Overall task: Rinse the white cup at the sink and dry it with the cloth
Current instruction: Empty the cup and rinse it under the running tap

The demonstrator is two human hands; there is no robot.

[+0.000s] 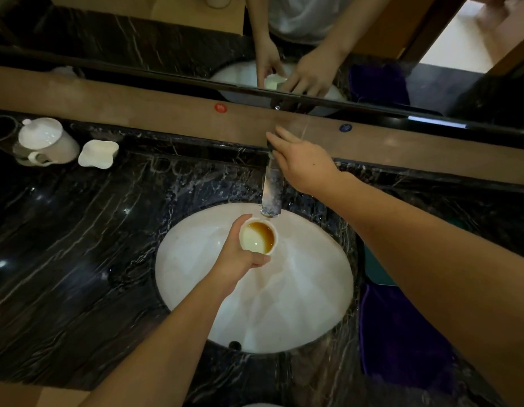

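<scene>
My left hand (238, 255) holds a small white cup (257, 238) over the white sink basin (298, 289), just below the tap's spout. Brown liquid lies in the cup's bottom, and the cup is tilted. My right hand (301, 163) rests on the top of the chrome tap (271, 195), fingers stretched over its handle. No water stream is visible. A purple cloth (401, 339) lies on the dark marble counter to the right of the basin, partly under my right forearm.
At the far left of the counter (78, 245) stand a white lidded mug (46, 143) and a small white dish (98, 154). A wooden ledge (166, 113) and a mirror run behind the tap. A teal object (375, 268) lies beside the basin.
</scene>
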